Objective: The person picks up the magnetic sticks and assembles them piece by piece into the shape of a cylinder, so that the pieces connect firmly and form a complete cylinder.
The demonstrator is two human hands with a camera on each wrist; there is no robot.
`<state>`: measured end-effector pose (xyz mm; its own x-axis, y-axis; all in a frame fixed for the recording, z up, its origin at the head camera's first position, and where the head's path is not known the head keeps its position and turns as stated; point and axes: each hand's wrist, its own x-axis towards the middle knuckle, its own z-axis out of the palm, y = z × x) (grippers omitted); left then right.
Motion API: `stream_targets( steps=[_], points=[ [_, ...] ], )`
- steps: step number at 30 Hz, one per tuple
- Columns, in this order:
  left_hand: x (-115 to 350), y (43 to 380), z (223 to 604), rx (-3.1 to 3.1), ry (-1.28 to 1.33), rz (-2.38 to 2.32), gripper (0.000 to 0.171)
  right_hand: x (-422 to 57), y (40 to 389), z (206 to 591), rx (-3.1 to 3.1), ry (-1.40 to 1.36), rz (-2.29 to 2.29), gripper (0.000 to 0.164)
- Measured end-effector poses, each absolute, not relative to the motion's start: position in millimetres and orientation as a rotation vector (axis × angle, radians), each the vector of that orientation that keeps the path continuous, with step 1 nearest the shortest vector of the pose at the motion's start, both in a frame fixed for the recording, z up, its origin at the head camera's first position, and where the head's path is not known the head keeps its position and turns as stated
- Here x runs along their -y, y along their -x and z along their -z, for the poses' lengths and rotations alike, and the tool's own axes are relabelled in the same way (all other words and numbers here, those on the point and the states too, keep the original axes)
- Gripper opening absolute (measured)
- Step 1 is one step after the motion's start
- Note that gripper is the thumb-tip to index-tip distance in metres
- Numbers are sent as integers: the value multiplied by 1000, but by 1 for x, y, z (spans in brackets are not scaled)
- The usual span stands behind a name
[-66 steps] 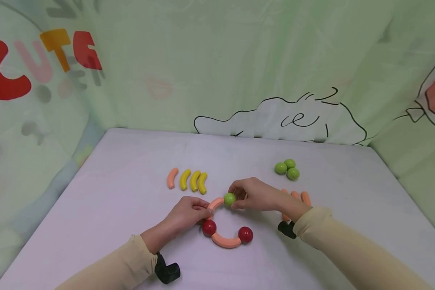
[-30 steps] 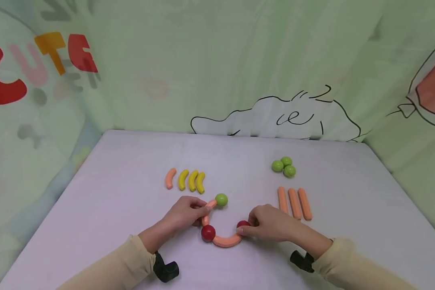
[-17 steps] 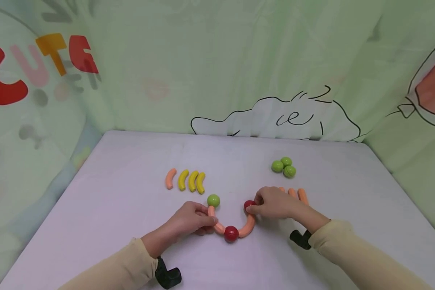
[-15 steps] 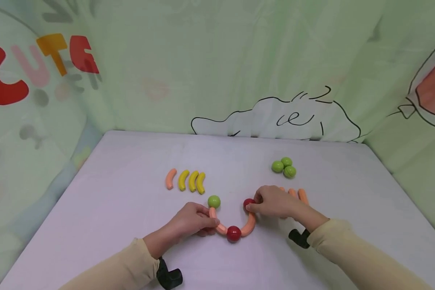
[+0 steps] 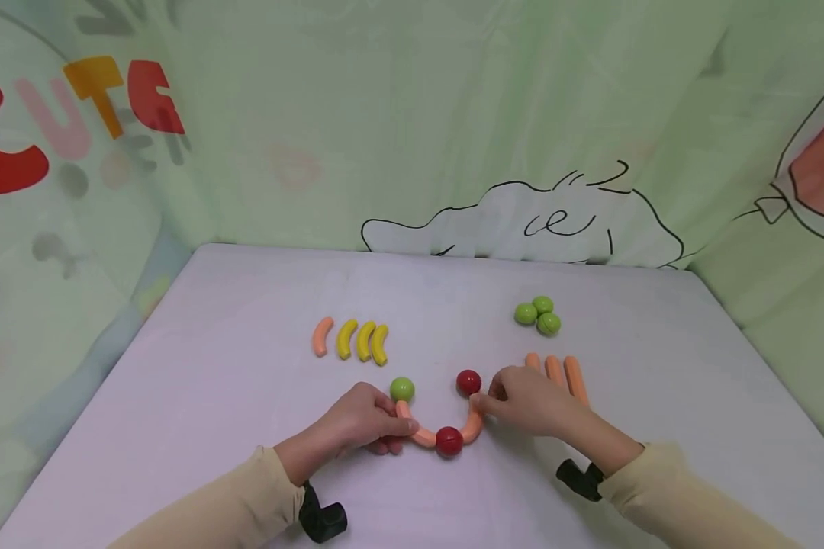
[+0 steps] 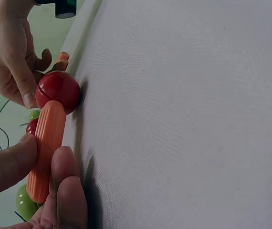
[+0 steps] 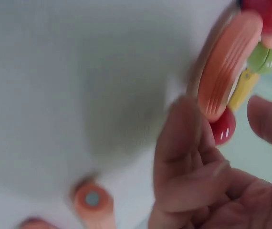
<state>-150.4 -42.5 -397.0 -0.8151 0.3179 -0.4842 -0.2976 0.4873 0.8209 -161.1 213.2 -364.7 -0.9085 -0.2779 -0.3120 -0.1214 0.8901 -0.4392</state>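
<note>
Left hand (image 5: 360, 419) pinches left orange arc (image 5: 423, 437)

The arc, at the surface's (image 5: 247, 305) front middle, joins green ball (image 5: 402, 389) to near red ball (image 5: 449, 442). Right orange arc (image 5: 476, 424) links that to far red ball (image 5: 468, 383). Right hand (image 5: 532, 400), thumb and fingers apart, is at its far end; contact is unclear. Beyond lie yellow pieces (image 5: 346, 340) and a green trio (image 5: 548, 324).

Sleeves, one pair: left sleeve (image 5: 220, 503) and right sleeve (image 5: 687, 496), both long, plain beige, lightly creased, each cuff ending just short of the wrist. Wrist cameras, two: left camera (image 5: 324, 520) and right camera (image 5: 578, 480), both black, each with a stubby round barrel, worn beside the cuff; the left elbow-shaped, the right partly hidden from here. Hands, two: left hand (image 5: 364, 419), right hand (image 5: 532, 400), ungloved.
</note>
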Motion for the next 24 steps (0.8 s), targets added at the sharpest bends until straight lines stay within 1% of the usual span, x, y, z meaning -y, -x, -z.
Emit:
stream_targets(
  steps=[3,6,12,16,24],
  points=[
    [44,150,395,-2154,-38,-1306,24,-208,155,367,-2646,269,584,41],
    [45,149,394,-2166,-65,-1257,27,-202,153,370,-2643,209,562,42],
    [45,147,397,-2107,-83,-1278,29,-198,159,371,-2641,142,559,31],
    [43,147,400,-2000,-33,-1334,30,-200,167,370,-2649,152,555,23],
    [37,146,409,-1858,34,-1411,23,-200,182,370,-2655,136,571,20]
  ],
)
